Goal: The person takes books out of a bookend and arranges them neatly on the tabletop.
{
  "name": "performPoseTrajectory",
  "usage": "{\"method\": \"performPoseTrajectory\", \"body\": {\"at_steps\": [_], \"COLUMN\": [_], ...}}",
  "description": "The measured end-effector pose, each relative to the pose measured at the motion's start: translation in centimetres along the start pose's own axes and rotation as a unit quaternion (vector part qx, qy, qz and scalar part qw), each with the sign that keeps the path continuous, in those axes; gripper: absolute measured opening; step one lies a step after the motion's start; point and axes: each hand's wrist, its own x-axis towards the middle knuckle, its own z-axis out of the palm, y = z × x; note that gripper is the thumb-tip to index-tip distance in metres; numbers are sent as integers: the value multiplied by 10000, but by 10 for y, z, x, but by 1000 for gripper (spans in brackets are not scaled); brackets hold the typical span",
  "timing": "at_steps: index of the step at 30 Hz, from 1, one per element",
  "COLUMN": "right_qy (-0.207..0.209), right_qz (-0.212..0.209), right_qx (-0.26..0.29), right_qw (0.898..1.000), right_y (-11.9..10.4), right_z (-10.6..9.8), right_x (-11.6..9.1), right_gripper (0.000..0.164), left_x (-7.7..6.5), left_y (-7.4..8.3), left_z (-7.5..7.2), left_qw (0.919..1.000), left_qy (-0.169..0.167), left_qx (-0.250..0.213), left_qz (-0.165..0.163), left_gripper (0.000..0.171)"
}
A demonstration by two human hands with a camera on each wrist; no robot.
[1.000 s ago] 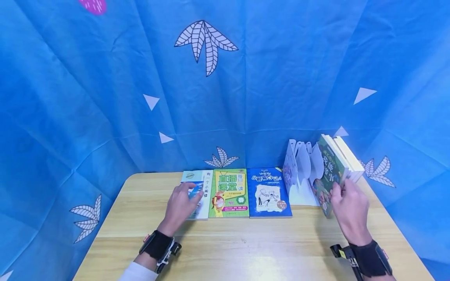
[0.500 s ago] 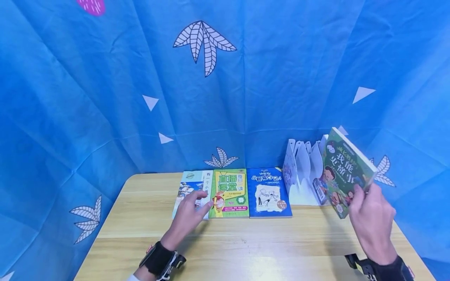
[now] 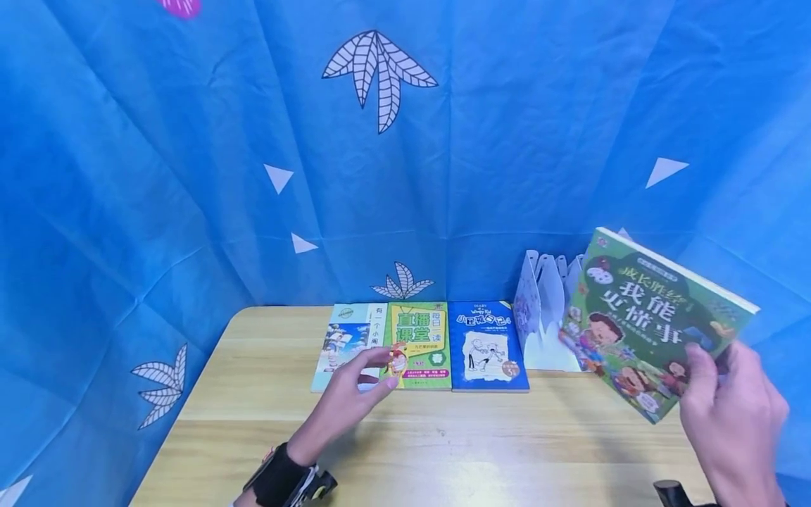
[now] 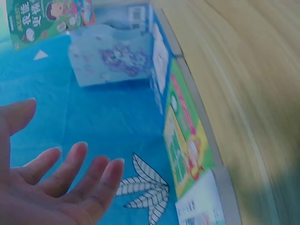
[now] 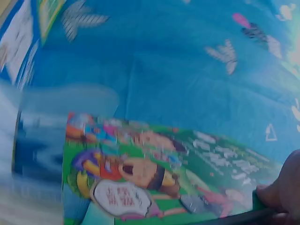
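A green picture book (image 3: 640, 373) is tilted in the air at the right, its cover turned toward me. My right hand (image 3: 738, 408) grips its right edge, thumb on the cover. In the right wrist view the same book (image 5: 140, 173) fills the lower half, blurred. My left hand (image 3: 348, 398) hangs loosely curved, holding nothing, just in front of a pale blue-and-white book (image 3: 342, 345) and a yellow-green book (image 3: 437, 338). A blue book (image 3: 488, 352) lies to their right. Beside it stands a white bookend rack (image 3: 528, 303) with upright dividers, partly hidden behind the green book.
The light wooden table (image 3: 443, 451) runs up to a blue patterned cloth (image 3: 507, 141) at the back and sides. Its left corner (image 3: 243, 313) is rounded. Something with a barcode (image 4: 137, 14) shows in the rack in the left wrist view.
My right hand has drawn the green book out of the rack, toward me and to the right, turning its cover forward. The left hand has shifted slightly right, off the pale book.
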Motion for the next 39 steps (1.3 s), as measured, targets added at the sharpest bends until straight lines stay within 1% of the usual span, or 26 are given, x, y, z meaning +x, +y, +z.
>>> {"method": "performPoseTrajectory", "body": {"at_steps": [3,5,7,9,11,14,17,19,22,24,27,31,34,36,39], "right_qy": [-458,-716,-999,-1299,-1597,-1991,-2302,-2478,-2727,-2908,-3154,-3414,-3577,-3658,-3723], "right_qz": [74,60,-50,-124,-244,-399,-549,-612,-652,-653,-569,-449,-399,-349,-266], "right_qx": [223,614,1064,1464,1810,2211,2447,2572,2757,2882,3060,3252,3386,3457,3509], "right_qw": [9987,9955,9893,9806,9701,9539,9403,9320,9194,9100,8965,8807,8694,8634,8588], "right_y": [-7,-12,-18,-23,-29,-38,-46,-50,-56,-58,-61,-63,-65,-66,-66], "right_z": [-1,1,5,10,16,24,31,35,39,42,45,49,51,52,54], "right_x": [-3,-8,-14,-21,-27,-37,-47,-53,-60,-65,-70,-76,-80,-82,-84], "right_gripper": [22,18,14,8,7,7,12,12,12,13,12,12,11,11,12], "left_x": [-6,-10,-15,-19,-23,-28,-34,-38,-44,-48,-53,-59,-61,-62,-63], "left_y": [8,13,17,20,22,25,27,27,26,26,25,25,24,24,24], "left_z": [-1,-1,-1,-1,0,1,4,6,10,12,16,22,25,27,28], "left_qw": [9992,9978,9959,9940,9918,9877,9819,9780,9754,9740,9710,9665,9628,9600,9584], "left_qy": [-242,-419,-600,-765,-913,-1084,-1222,-1293,-1356,-1410,-1514,-1654,-1698,-1705,-1680], "left_qx": [-320,-496,-654,-752,-848,-1019,-1250,-1384,-1524,-1621,-1779,-1922,-2082,-2209,-2299], "left_qz": [19,90,160,219,286,489,730,875,837,720,513,409,305,229,182], "left_gripper": [54,55,57,59,61,63,63,64,63,61,57,50,47,46,45]}}
